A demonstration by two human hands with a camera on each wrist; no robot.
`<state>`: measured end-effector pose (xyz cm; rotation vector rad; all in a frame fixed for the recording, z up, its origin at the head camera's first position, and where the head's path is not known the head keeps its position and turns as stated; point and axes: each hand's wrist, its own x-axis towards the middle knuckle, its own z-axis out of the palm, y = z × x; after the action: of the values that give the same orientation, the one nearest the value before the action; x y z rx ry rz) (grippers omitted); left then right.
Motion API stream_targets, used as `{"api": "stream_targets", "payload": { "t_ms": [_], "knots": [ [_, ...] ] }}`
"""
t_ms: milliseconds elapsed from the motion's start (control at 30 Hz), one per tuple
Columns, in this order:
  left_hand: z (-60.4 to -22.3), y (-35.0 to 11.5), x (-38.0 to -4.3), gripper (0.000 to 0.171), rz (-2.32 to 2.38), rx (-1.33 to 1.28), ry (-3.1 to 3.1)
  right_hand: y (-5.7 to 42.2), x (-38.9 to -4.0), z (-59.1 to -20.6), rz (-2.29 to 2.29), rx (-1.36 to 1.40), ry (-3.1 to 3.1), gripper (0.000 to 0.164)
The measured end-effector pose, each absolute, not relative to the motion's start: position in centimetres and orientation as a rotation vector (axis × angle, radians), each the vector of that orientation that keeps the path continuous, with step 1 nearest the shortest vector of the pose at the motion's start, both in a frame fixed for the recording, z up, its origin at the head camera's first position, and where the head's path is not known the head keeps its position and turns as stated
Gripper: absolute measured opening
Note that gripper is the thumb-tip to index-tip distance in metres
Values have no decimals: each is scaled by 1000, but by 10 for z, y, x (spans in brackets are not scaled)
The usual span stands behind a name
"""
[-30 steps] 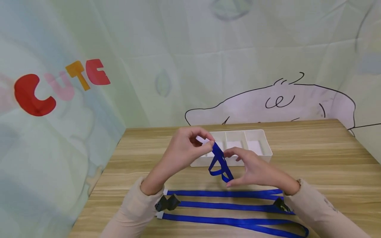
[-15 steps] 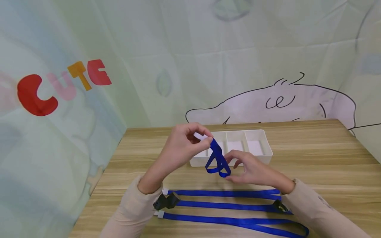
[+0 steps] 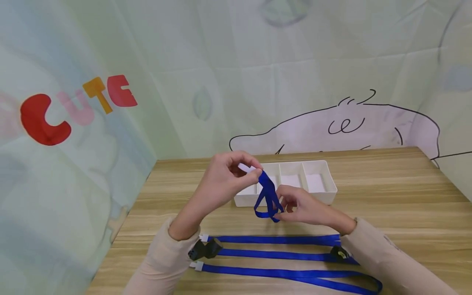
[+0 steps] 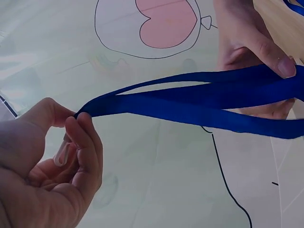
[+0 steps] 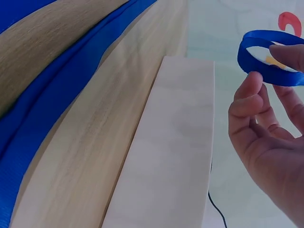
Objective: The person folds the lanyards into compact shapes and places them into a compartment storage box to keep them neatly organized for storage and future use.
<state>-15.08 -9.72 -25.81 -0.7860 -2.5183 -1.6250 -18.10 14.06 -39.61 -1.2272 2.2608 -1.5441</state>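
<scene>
A blue lanyard (image 3: 268,184) hangs folded in loops between my two hands, above the table in front of a white tray. My left hand (image 3: 223,176) pinches its upper end by the white clip (image 3: 244,167), between thumb and fingertips. In the left wrist view the strap (image 4: 171,105) runs as several flat bands from these fingers across to the other hand. Lower down, my right hand (image 3: 309,207) holds the hanging loops between thumb and fingers. The right wrist view has a loop of the strap (image 5: 273,76) between that thumb and the fingertips.
Three more blue lanyards lie stretched side by side on the table: a far one (image 3: 273,240), a middle one (image 3: 273,255) and a near one (image 3: 254,272). The compartmented white tray (image 3: 245,200) stands behind my hands. A printed curtain (image 3: 184,82) hangs beyond the table.
My right hand has moved left and closed in on the lower loops of the lanyard. My left hand has shifted slightly left and up, keeping the clip end.
</scene>
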Motion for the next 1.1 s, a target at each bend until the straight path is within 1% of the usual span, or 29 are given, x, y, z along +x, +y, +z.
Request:
{"api": "stream_targets", "payload": {
  "t_ms": [333,600,900,1100],
  "knots": [
    [-256,-107,-152,4,-1660,-765,-2510,150,-187,-404,-1655,-1271,2153,10],
    [-252,-123,-152,3,-1608,-711,-2534,163,-186,-406,-1697,-1255,2079,9],
    [-257,-140,-153,3,-1551,-636,-2568,184,-184,-402,-1741,-1081,2082,10],
    [-264,-146,-156,2,-1503,-626,-2579,193,-182,-400,-1762,-1041,2018,4]
  ]
}}
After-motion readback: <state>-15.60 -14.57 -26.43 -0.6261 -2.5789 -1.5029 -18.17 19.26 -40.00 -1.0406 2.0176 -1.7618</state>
